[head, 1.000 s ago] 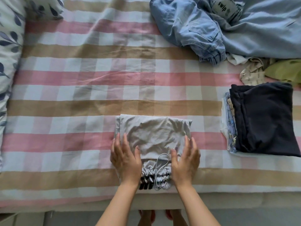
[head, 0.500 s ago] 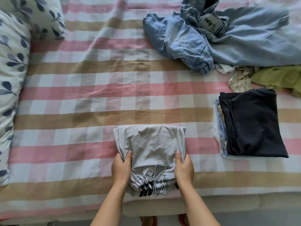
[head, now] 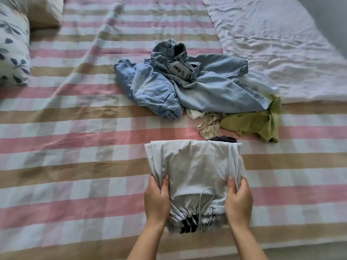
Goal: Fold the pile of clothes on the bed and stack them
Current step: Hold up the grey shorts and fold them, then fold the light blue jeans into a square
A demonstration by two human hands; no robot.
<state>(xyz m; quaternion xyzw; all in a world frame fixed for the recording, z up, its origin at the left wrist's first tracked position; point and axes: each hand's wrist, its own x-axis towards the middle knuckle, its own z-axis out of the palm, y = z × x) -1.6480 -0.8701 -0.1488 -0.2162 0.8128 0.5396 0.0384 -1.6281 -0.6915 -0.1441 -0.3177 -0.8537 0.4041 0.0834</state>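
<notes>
While leaning over the near edge of the bed, reaches forward with both forearms roughly parallel, wrists straight, backs of the hands turned up. Clamps the folded grey garment from either side: left hand at the left edge with the thumb laid on top and cloth bunched beside it, right hand at the right edge with the thumb likewise on top and the other fingers tucked underneath (hidden by the fabric). Spreads neither hand; pinches cloth between thumb and curled fingers on each side.

Compared with half a second ago, has carried the bundle rightward, off the middle of the checked sheet and over the folded stack, leaving only a dark sliver of the navy garment showing past its far edge. Cannot tell whether resting on the stack or held just above it. Points the drawstring waistband toward the body. Faces the unfolded pile beyond: denim, a green top and a small patterned piece.
</notes>
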